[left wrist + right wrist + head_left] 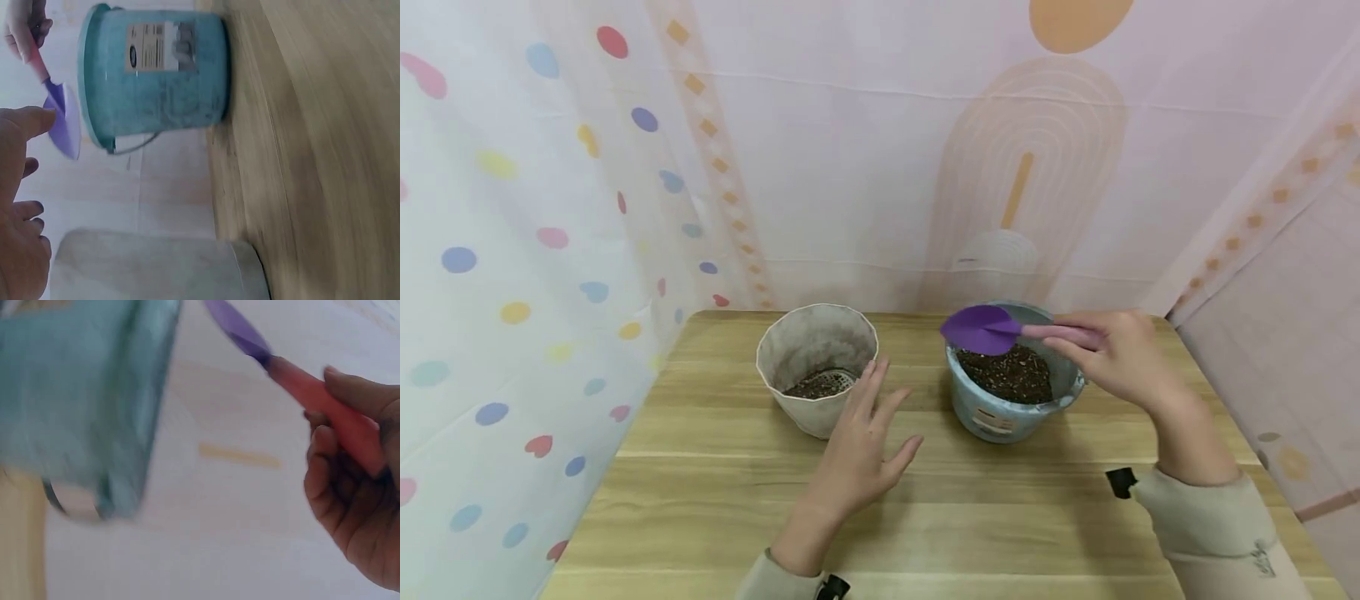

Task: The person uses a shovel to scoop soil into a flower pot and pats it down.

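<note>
My right hand (1123, 354) grips the pink handle of a garden trowel (981, 330) above a blue bucket (1000, 421). The trowel's purple blade looks bare and hangs over the bucket's left rim. Dark soil (1011, 375) lies inside the bucket. At the left stands a whitish plastic pot (805, 412) with a little soil on its slotted bottom. My left hand (865, 450) is at the pot's right side, fingers extended and thumb spread; whether the fingertips touch the rim I cannot tell. In the right wrist view the fingers curl round the trowel handle (325, 406).
Both containers stand near the back of a wooden table (737, 517), with a gap between them. A patterned curtain (850, 167) hangs right behind the table's back edge and along the sides. A thin handle (134, 147) hangs on the bucket's side.
</note>
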`<act>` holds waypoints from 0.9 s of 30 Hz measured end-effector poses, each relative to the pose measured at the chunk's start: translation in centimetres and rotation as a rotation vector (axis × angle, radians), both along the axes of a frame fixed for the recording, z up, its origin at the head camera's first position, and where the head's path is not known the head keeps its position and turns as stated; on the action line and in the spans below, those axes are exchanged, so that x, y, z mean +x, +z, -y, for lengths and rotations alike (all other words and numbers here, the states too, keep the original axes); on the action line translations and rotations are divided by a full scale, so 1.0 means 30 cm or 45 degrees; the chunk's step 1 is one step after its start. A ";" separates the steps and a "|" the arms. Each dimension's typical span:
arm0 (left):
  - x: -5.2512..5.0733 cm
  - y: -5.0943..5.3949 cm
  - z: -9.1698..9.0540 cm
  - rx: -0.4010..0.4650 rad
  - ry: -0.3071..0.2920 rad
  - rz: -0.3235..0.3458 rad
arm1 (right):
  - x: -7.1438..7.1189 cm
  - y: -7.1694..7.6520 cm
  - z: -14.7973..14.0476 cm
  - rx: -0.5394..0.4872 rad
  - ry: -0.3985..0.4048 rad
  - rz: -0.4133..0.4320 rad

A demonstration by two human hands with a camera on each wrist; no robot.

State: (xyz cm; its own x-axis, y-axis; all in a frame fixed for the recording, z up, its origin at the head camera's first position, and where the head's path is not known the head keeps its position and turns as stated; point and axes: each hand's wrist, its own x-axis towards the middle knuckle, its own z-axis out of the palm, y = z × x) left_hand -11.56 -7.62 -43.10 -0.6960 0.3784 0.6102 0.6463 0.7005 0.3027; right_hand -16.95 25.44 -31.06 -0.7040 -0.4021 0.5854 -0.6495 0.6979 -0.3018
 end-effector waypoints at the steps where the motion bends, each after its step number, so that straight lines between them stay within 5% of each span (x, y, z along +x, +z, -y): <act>1: -0.002 0.004 -0.012 0.005 -0.023 0.019 | 0.012 0.011 -0.021 0.038 -0.032 0.015; 7: -0.020 0.039 -0.096 -0.031 -0.093 0.240 | 0.022 0.022 -0.064 0.302 -0.234 0.070; 13: -0.043 0.042 -0.177 -0.256 -0.086 0.389 | 0.006 0.017 -0.016 0.524 -0.341 0.133; 18: -0.044 0.034 -0.193 -0.414 -0.065 0.395 | -0.025 -0.011 0.007 0.535 -0.304 0.233; 27: -0.033 0.038 -0.193 -0.435 -0.070 0.405 | -0.104 -0.115 -0.034 0.406 -0.104 0.105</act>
State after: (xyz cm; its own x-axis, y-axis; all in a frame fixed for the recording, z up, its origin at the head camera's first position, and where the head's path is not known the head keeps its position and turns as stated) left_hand -12.56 -1.84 -41.94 -0.8017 0.5619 0.2040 0.5976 0.7620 0.2497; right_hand -20.07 26.46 -34.50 -0.7811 -0.4960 0.3792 -0.5700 0.8144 -0.1089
